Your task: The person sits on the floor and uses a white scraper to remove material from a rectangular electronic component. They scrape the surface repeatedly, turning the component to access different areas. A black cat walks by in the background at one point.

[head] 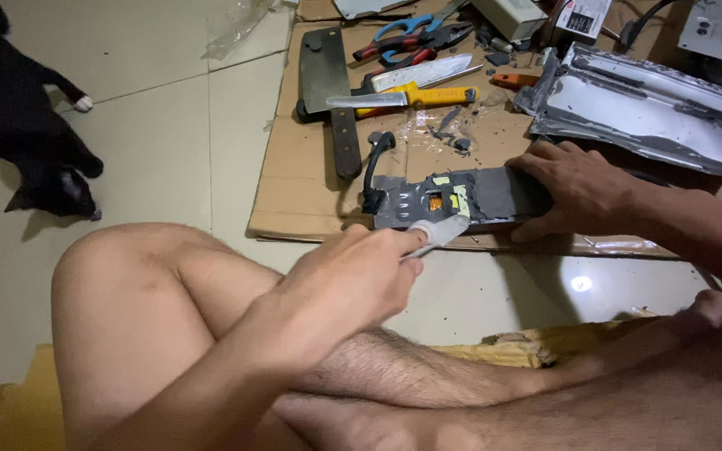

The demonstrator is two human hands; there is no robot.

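Nearest, the left hand [346,282] is closed around a flat silvery metal blade [440,232], whose tip rests on the near edge of a long grey block-shaped electronic unit [461,199] with an orange patch. That unit lies at the front of a brown cardboard sheet [294,196], and the right hand [582,190] clasps its right end. Beyond lie a dark cleaver [327,83], a yellow-handled knife [407,98] and red-handled pliers [411,38].
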